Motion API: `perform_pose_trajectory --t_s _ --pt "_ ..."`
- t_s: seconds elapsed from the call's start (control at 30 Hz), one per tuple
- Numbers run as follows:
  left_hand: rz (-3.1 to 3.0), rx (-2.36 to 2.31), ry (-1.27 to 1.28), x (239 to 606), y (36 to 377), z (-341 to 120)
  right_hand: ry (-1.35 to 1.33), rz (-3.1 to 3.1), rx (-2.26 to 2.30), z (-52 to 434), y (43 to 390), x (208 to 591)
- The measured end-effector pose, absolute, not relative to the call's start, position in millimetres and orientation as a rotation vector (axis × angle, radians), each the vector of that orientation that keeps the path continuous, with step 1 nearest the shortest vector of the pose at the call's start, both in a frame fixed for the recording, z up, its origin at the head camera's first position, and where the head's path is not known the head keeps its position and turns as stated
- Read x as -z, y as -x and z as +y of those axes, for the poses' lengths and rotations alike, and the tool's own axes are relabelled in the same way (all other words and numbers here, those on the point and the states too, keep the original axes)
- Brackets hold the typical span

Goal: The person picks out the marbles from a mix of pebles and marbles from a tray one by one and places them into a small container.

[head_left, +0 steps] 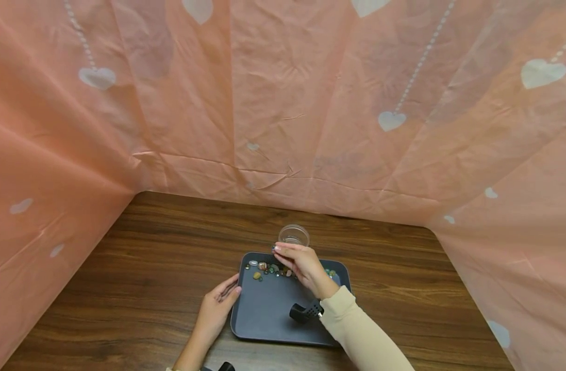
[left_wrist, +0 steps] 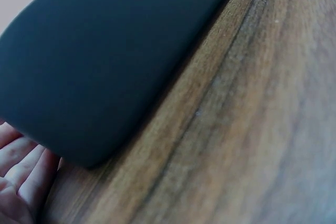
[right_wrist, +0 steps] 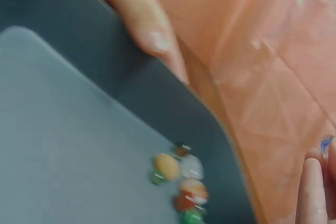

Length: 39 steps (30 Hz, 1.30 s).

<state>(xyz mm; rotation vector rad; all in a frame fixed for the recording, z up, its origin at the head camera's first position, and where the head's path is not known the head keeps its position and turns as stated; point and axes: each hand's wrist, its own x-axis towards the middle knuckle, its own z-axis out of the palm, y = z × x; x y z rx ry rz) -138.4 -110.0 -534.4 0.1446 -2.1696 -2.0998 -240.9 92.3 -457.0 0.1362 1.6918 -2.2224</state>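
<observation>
Left hand: your left hand (head_left: 216,308) is resting at the tray's nine o'clock edge, fingers straight and relaxed against the rim, gripping nothing.
Right hand: your right hand (head_left: 301,265) is hovering over the tray's twelve o'clock end with fingertips drawn together; you cannot tell whether a stone is pinched between them.
Tray: the dark grey tray (head_left: 269,314) is lying flat on the wooden table (head_left: 139,257), directly below you.
Stones: the small polished stones (head_left: 264,269) are lying scattered along the tray's far edge, from eleven to one o'clock, partly hidden by your right hand.
Jar: a clear round jar (head_left: 294,235) is standing upright on the table just beyond the tray at twelve o'clock.
Backdrop: a creased peach sheet (head_left: 283,103) with pale hearts is enclosing the table on three sides.
Writing: nothing readable is showing on anything.
</observation>
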Motion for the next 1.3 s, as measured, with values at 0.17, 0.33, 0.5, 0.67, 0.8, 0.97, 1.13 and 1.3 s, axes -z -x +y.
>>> perform_pose_trajectory --t_s 0.17,0.33,0.5,0.67,0.8,0.97,1.13,1.3 --pt "-2.178 2.095 -0.151 532 142 -108 -0.178 1.664 2.338 112 251 446" --pt "-2.189 2.104 -0.153 529 143 -106 -0.228 1.695 2.367 126 256 443" --pt "-2.246 2.077 -0.159 527 141 -103 -0.282 1.869 2.295 131 256 444" --pt "-2.279 2.036 -0.170 528 140 -101 -0.208 2.286 2.082 131 256 440" --pt "-2.262 2.049 -0.184 530 141 -101 -0.055 2.693 1.774 129 262 438" --pt "-2.249 2.072 -0.185 533 135 -104 0.205 2.993 1.374 122 269 442" --pt "-2.252 2.072 -0.230 533 127 -108 0.348 3.019 1.197 113 273 447" --pt "-2.247 2.087 -0.223 529 132 -105 0.384 3.054 1.091 113 279 445"
